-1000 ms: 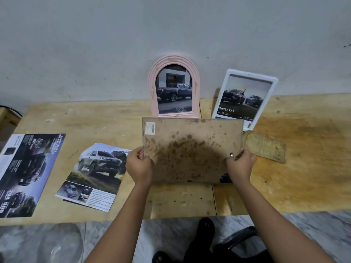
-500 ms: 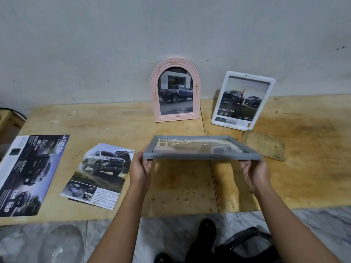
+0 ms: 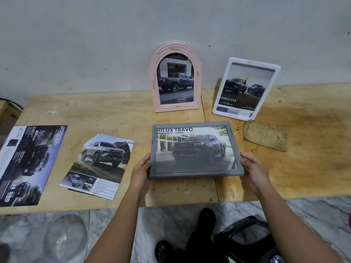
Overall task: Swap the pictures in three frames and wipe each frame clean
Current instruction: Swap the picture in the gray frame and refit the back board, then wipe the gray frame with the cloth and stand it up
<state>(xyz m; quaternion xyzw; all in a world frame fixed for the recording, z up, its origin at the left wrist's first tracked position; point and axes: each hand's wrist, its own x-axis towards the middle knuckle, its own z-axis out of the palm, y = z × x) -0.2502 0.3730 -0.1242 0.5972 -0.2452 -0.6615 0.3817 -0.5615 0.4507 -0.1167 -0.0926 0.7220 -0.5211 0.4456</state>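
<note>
At centre, the left hand (image 3: 141,172) and right hand (image 3: 254,171) grip the side edges of the grey frame (image 3: 195,174), its truck picture facing up. The pink frame (image 3: 153,82) and white frame (image 3: 254,62) above also hold pictures, so probably wiping with the cloth (image 3: 266,137), centre right, remains.

Desk (image 3: 114,114): bare plywood, two sheets, seam running front to back right of centre; darker staining on the right sheet.

Back edge, against the wall: pink arched frame (image 3: 153,82) standing upright; just right of it, white frame (image 3: 254,64) leaning back.

In front of the white frame: folded tan cloth (image 3: 265,135), lying flat.

Left of centre: loose SUV page (image 3: 98,164), flat, skewed. Far left: dark brochure (image 3: 28,164), flat, near the front edge.

Front centre: grey frame (image 3: 195,174), face up; contact with the desk cannot be told.
</note>
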